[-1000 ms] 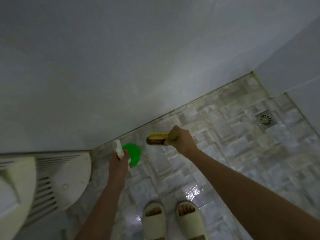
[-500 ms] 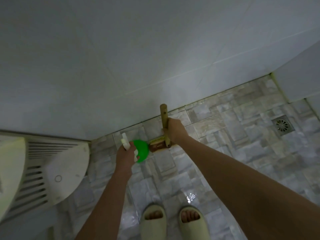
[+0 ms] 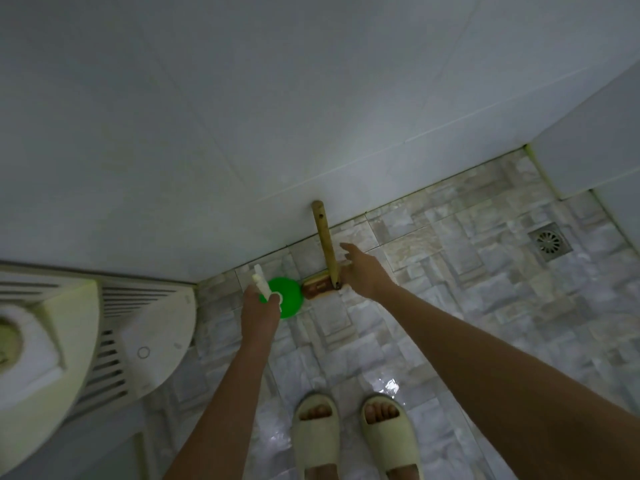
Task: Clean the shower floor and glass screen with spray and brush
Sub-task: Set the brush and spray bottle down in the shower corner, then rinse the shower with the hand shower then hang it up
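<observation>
One white wall (image 3: 277, 116). One tiled floor (image 3: 450, 306), wet. Two slippers (image 3: 317, 434). Two hands: left hand (image 3: 259, 310) grips one green spray bottle (image 3: 287, 296); right hand (image 3: 363, 271) fingers spread, holding nothing, just beside one brush (image 3: 323, 244) — head on floor, handle leaning against wall. One drain (image 3: 549, 241).

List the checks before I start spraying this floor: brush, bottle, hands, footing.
1. Brush stood aside, head on the floor, handle leaning on the wall: ok.
2. Right hand open beside it, fingers straight: ok.
3. Spray bottle gripped in left hand: ok.
4. Nozzle aimed at the floor: cannot tell.
5. Dry footing: not ok, wet gloss beside the slippers.
6. Drain uncovered: ok.
</observation>
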Motion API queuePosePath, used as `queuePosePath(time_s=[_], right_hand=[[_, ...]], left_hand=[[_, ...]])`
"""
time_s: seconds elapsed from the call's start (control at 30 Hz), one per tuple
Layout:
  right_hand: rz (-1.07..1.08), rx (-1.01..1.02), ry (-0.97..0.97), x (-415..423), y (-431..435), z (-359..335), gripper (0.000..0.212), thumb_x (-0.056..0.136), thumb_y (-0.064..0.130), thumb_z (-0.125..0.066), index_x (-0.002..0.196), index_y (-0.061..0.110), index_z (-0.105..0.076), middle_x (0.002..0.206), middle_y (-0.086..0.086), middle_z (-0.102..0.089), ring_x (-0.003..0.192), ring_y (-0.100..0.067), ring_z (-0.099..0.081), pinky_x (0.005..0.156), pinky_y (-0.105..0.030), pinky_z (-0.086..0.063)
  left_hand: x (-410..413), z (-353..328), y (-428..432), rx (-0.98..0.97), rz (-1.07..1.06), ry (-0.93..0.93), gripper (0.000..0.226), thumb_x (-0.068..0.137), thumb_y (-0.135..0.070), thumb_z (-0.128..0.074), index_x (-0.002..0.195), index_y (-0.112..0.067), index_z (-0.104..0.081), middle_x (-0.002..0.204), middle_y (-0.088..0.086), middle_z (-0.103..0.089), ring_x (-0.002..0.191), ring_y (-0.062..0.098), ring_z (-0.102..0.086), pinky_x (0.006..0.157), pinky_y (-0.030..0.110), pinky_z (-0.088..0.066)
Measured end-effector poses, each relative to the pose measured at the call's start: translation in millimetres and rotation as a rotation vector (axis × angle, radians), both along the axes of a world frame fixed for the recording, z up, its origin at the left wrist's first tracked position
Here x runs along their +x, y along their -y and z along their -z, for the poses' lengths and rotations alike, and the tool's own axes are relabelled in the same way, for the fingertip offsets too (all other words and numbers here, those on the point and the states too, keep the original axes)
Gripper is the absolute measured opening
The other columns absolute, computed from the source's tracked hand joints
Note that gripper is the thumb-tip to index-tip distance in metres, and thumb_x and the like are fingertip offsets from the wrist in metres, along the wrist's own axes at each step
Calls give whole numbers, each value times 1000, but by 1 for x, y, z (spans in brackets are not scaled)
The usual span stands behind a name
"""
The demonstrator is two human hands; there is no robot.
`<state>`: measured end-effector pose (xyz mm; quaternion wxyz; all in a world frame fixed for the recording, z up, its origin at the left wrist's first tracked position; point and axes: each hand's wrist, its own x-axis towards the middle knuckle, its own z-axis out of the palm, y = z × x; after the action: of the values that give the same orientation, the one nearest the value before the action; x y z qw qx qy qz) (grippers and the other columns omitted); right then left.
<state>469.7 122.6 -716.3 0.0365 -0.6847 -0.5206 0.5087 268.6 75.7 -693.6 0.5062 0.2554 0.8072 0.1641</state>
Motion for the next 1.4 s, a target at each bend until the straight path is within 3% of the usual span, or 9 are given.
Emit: queuePosePath(time_s=[0.1, 0.17, 0.33, 0.43, 0.67, 0.9, 1.07, 1.23, 1.4], right_hand=[[113, 51, -58, 17, 35, -49, 43, 99, 19, -49, 141, 13, -40, 127, -6, -60, 116, -22, -57, 88, -21, -41], [263, 77, -136, 29, 57, -93, 35, 99, 21, -52, 132, 11, -49, 113, 1, -61, 107, -16, -59, 87, -24, -46], [745, 125, -286, 81, 116, -254, 26, 98, 23, -53, 124, 21, -53, 115, -7, -61, 92, -20, -67, 74, -34, -57], [900, 243, -233, 126, 153, -370, 23, 99, 22, -51, 122, 19, -53, 110, -6, -62, 89, -19, -67, 69, -29, -57], [1208, 679, -103, 245, 227, -598, 17, 100, 16, -48, 116, 13, -54, 108, -12, -65, 84, -24, -66, 67, -32, -57], [1311, 1135, 67, 358, 296, -782, 10, 99, 15, -49, 105, 17, -58, 103, -10, -67, 78, -15, -66, 66, -33, -57], [1297, 1380, 191, 446, 325, -883, 14, 100, 17, -49, 107, 19, -61, 104, -5, -69, 87, -18, -67, 70, -35, -57], [1213, 1602, 385, 557, 336, -982, 18, 99, 23, -50, 113, 19, -62, 108, -1, -68, 96, -16, -66, 78, -35, -58], [1079, 1810, 642, 658, 339, -1106, 23, 99, 29, -50, 120, 23, -59, 117, 6, -63, 107, -7, -58, 92, -24, -48]], left_hand=[[21, -59, 15, 56, 4, 1, 55, 101, -11, -52, 152, -8, -32, 145, 10, -47, 129, 28, -49, 95, 26, -36], [37, -103, 24, 60, 65, 32, 49, 102, -11, -49, 149, -9, -38, 138, -2, -45, 125, 23, -50, 97, 22, -35], [81, -260, 42, 48, 272, 174, 33, 102, -15, -49, 134, -10, -58, 135, 14, -60, 122, 31, -57, 107, 40, -45], [115, -370, 52, 149, 493, 229, 31, 104, -17, -48, 131, -10, -60, 130, 5, -61, 122, 22, -57, 97, 24, -43], [227, -573, 57, 446, 973, 392, 25, 101, -18, -53, 122, -20, -65, 120, -1, -68, 113, 13, -62, 95, 21, -46], [379, -730, 66, 725, 1245, 693, 21, 99, -7, -55, 111, -22, -63, 111, 1, -70, 89, -10, -64, 81, 7, -47], [496, -807, 79, 879, 1359, 826, 24, 98, -4, -55, 116, -18, -64, 107, -3, -70, 99, 7, -64, 86, 16, -48], [638, -871, 97, 1028, 1431, 941, 33, 96, -1, -57, 103, -33, -62, 102, -12, -69, 84, -11, -64, 75, 10, -49], [772, -942, 118, 1164, 1504, 1014, 33, 98, -8, -57, 116, -35, -57, 117, -1, -67, 98, 5, -66, 78, 11, -50]])
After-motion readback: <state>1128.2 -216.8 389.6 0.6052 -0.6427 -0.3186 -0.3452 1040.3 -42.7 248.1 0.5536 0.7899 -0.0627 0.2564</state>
